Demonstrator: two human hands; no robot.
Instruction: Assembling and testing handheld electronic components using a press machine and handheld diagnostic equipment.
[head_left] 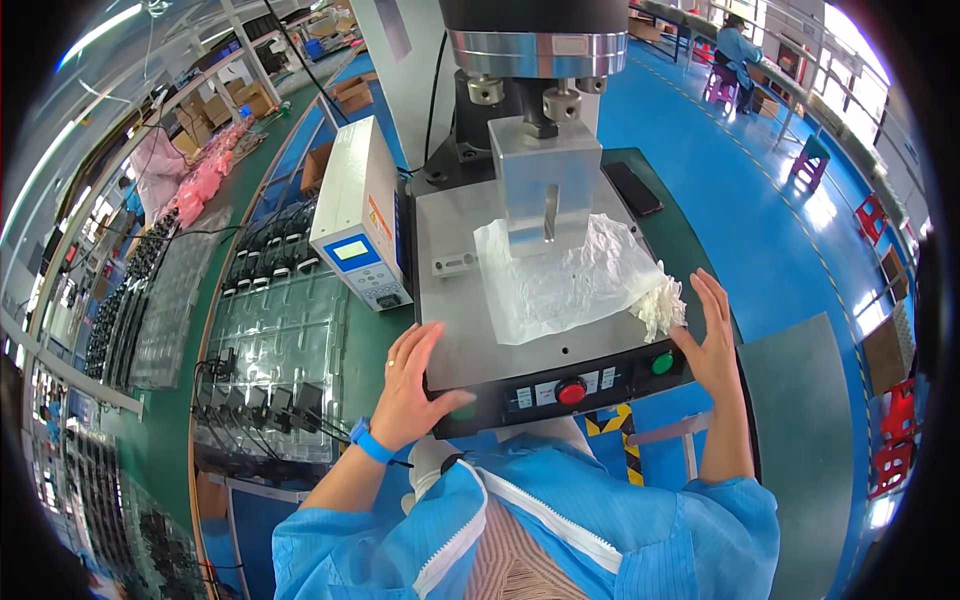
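Observation:
A press with a silver block head (545, 190) stands before me. Beneath the head, a crumpled translucent plastic sheet (560, 300) lies on the grey metal base plate (465, 350). At the base's left front corner my left hand (408, 385) has its fingers apart, its thumb over the left button. My right hand (712, 345) is at the right front corner, fingers stretched out and holding nothing, beside a crumpled off-white bundle (660, 305) of a kind I cannot make out. Between my hands, the front panel carries a red knob (571, 391); a green button (662, 363) sits below my right hand.
Left of the press stands a white control box (362, 215) with a small screen. Clear plastic trays (275, 335) with black adapters and cables lie beyond it. A dark phone-like slab (634, 188) rests behind the plate. A person (738, 60) sits at a far bench, near stools (810, 163).

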